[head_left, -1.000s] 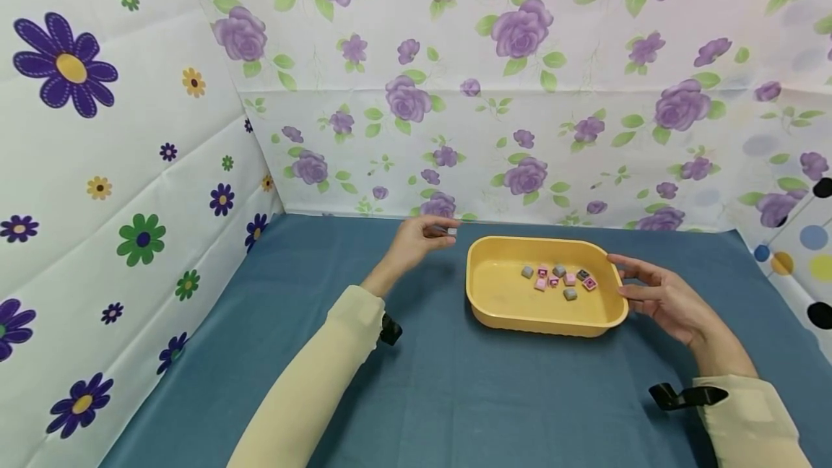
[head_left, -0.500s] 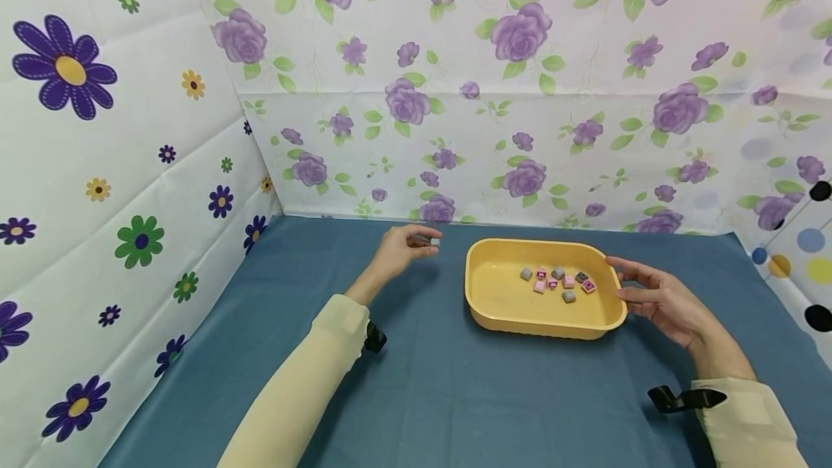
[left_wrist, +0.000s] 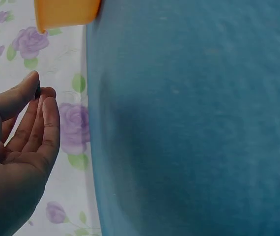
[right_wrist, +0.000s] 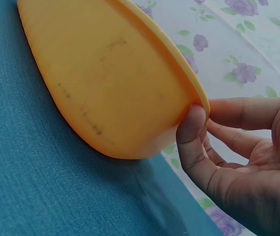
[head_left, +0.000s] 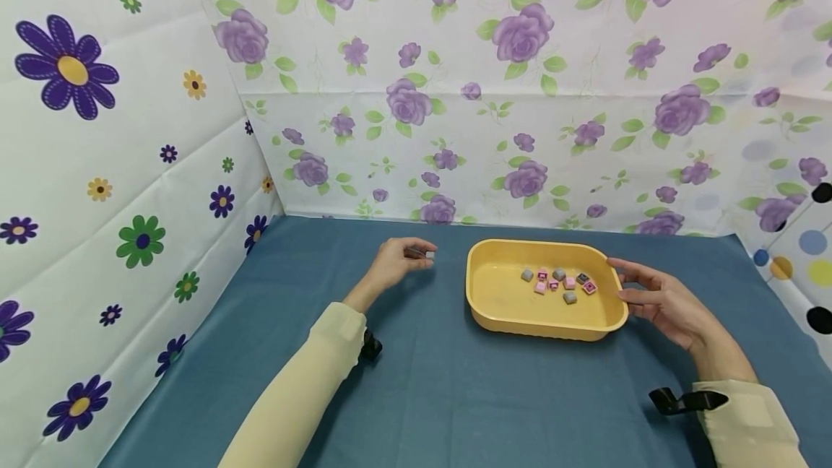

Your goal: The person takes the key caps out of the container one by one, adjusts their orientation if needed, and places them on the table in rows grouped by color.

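Note:
My left hand [head_left: 392, 267] is raised above the cloth, left of the yellow tray [head_left: 497, 298], and pinches a small grey cube [head_left: 430, 255] between thumb and fingertips. In the left wrist view the cube [left_wrist: 38, 90] is a dark sliver, mostly hidden by the fingers. My right hand [head_left: 669, 305] holds the tray's right end by its rim. The right wrist view has the thumb [right_wrist: 191, 125] on the outside of the wall and fingers over the rim. Inside the tray lie several small pink cubes [head_left: 540, 287] and grey cubes [head_left: 570, 297], grouped toward the right half.
A blue cloth [head_left: 455, 396] covers the table. Behind it hangs a sheet with purple roses [head_left: 407, 101], and a flowered sheet [head_left: 143, 165] hangs along the left side. Black straps [head_left: 689, 401] sit on both wrists.
The left hand has moved leftward away from the tray, then slightly lower, with the grey cube still pinched. The right hand and the tray have stayed in place.

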The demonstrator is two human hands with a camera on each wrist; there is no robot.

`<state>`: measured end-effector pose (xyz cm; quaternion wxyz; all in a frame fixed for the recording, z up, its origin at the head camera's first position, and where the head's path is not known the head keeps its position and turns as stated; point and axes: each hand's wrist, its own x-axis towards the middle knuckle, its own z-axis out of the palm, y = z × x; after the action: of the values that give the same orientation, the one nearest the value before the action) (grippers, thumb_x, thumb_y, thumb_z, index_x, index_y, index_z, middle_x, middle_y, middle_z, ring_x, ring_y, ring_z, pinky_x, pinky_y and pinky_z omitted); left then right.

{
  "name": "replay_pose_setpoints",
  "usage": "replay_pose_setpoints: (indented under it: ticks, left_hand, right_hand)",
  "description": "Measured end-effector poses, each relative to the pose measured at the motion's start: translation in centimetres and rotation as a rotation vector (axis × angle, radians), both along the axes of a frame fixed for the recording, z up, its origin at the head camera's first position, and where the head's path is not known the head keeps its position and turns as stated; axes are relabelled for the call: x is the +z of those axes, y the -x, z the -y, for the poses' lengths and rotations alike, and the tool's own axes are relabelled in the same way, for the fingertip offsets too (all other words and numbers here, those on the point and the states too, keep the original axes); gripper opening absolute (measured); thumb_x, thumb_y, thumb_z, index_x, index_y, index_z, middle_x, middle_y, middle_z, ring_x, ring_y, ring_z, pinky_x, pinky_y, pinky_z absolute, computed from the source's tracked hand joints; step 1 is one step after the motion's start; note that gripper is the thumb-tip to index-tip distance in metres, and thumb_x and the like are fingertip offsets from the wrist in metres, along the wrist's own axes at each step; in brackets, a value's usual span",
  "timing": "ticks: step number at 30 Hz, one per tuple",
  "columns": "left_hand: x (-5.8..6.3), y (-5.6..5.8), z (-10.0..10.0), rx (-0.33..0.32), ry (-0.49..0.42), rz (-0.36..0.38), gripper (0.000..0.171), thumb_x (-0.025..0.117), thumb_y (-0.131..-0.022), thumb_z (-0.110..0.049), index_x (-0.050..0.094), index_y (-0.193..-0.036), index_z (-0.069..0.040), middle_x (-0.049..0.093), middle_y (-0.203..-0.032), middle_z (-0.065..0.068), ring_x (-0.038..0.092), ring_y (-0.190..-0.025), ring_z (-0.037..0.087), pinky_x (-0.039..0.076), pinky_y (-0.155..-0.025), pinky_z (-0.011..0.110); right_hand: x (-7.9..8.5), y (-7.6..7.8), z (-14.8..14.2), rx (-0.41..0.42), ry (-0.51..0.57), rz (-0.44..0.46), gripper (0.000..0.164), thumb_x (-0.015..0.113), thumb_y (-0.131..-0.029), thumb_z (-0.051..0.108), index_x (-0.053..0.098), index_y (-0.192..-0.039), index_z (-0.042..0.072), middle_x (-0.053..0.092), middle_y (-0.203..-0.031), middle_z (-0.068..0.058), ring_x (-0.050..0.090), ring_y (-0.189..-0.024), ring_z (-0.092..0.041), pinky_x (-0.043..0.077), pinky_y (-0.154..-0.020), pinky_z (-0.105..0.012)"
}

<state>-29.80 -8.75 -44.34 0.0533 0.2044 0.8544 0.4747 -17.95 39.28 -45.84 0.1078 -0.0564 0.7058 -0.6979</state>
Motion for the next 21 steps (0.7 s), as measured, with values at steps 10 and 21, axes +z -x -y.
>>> replay_pose_setpoints:
  ticks: [10, 21]
  left_hand:
    - [-1.0, -0.4, 0.2, 0.021, 0.014, 0.026, 0.027, 0.079, -0.094, -0.011, 0.077, -0.121, -0.009, 0.076, -0.115, 0.009, 0.072, -0.103, 0.023, 0.06, -0.086, 0.039]
    - [-1.5, -0.3, 0.2, 0.036, 0.116, 0.075, 0.025, 0.08, -0.092, -0.011, 0.08, -0.118, -0.011, 0.074, -0.11, 0.005, 0.072, -0.097, 0.019, 0.06, -0.082, 0.039]
  right_hand:
    - [-0.1, 0.1, -0.1, -0.005, 0.001, 0.01, 0.065, 0.06, -0.104, 0.001, 0.035, -0.163, 0.009, 0.045, -0.122, -0.008, 0.068, -0.1, -0.015, 0.061, -0.083, -0.031]
    - [-0.1, 0.1, 0.0, -0.002, -0.001, 0.002, 0.064, 0.06, -0.105, 0.001, 0.034, -0.163, 0.008, 0.045, -0.121, -0.008, 0.069, -0.099, -0.015, 0.061, -0.083, -0.031]
